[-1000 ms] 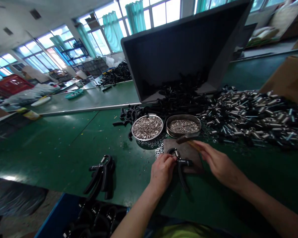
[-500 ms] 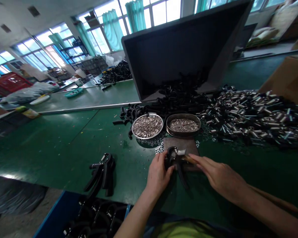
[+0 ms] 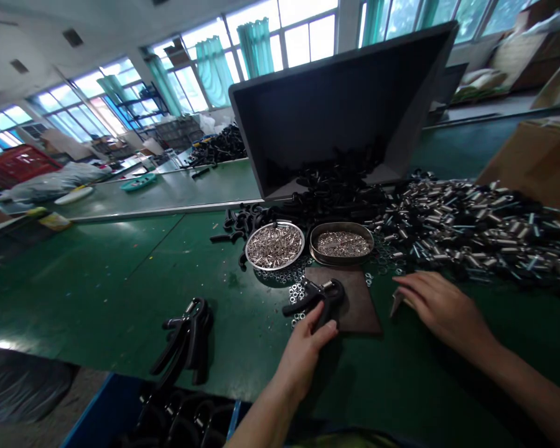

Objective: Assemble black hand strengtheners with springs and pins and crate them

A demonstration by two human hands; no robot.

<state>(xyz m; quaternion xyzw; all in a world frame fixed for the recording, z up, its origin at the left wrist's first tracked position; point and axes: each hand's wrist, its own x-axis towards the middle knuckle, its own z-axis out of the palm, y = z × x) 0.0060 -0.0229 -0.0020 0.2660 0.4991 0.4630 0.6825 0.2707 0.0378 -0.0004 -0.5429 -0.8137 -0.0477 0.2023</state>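
My left hand [image 3: 303, 348] is closed on a black hand grip strengthener [image 3: 333, 295] with a small coil spring, over the flat metal plate [image 3: 361, 305]. To the right of the plate my right hand [image 3: 441, 311] is closed round a hammer; only its metal head [image 3: 396, 302] shows at the fingertips, and the handle is hidden by the hand and forearm. More black hand grips [image 3: 191, 336] lie together on the green table at the left. Small nuts [image 3: 297, 295] are scattered beside the plate's left edge.
Behind the plate stand a round dish of small metal pins [image 3: 275, 246] and an oval tin [image 3: 341, 242] of small parts. A large grey bin [image 3: 336, 112] lies tipped, black parts spilling out. Springs and bolts [image 3: 476, 224] are heaped right. A blue crate [image 3: 91, 414] sits front left.
My right hand has drawn the hammer away from the hand grip to the right. In my left hand the grip has turned, one handle now pointing left. The view has shifted slightly.
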